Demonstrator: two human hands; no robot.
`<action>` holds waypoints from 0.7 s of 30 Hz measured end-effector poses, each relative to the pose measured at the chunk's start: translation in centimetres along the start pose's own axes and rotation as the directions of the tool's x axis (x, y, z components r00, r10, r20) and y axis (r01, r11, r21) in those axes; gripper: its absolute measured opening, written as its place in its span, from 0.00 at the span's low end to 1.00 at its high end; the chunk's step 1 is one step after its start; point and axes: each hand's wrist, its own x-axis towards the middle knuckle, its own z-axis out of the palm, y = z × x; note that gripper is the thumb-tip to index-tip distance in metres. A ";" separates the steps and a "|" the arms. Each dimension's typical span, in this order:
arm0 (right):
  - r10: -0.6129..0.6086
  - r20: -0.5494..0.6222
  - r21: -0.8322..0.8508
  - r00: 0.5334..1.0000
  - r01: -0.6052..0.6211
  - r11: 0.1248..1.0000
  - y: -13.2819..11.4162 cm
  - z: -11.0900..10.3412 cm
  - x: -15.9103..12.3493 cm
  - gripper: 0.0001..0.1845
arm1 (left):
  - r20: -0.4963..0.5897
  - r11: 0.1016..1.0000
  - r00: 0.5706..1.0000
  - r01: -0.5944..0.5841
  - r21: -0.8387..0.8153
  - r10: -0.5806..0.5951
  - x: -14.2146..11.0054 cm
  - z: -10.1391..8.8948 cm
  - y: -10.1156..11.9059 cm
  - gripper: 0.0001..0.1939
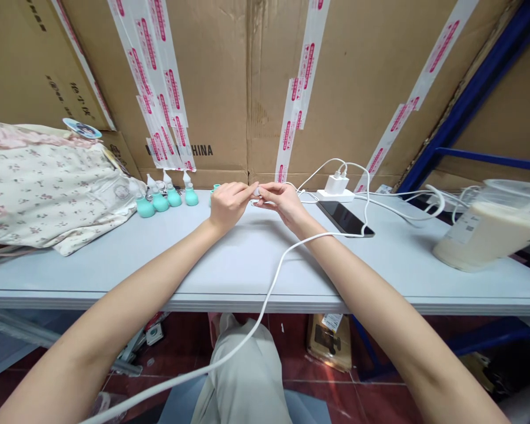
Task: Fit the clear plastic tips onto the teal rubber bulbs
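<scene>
My left hand (pixel 228 203) and my right hand (pixel 281 200) meet over the back middle of the pale table (pixel 247 265). Both pinch a small white part (pixel 257 191) between their fingertips; what it is I cannot make out. A row of teal bulb pieces with clear tips (pixel 165 197) stands just left of my left hand. A white cable (pixel 274 277) runs across my right wrist and down past my lap. A black phone (pixel 345 218) lies right of my right hand, near a white charger (pixel 335 185).
A floral cloth bag (pixel 44 188) fills the left of the table. A clear lidded cup of beige drink (pixel 486 229) stands at the right. Taped cardboard (pixel 247 88) walls the back. White cables (pixel 406 200) trail right. A blue rack frame (pixel 459 118) rises at the right.
</scene>
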 end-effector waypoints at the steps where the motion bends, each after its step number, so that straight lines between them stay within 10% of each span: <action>1: -0.013 -0.014 -0.017 1.000 0.013 1.000 0.0 0.1 0.0 0.21 | 0.000 1.000 1.000 -0.003 -0.001 0.003 0.0 0.0 -0.1 0.17; 14: 0.132 -0.008 -0.019 0.991 -0.132 0.991 0.6 -0.4 0.9 0.22 | 0.027 0.896 0.948 0.310 -0.318 -0.318 0.5 0.5 1.1 0.09; 21: 0.138 0.066 -0.036 0.988 -0.136 0.990 0.8 -1.5 0.9 0.18 | 0.079 0.921 0.959 0.282 -0.270 -0.271 1.0 0.1 1.6 0.07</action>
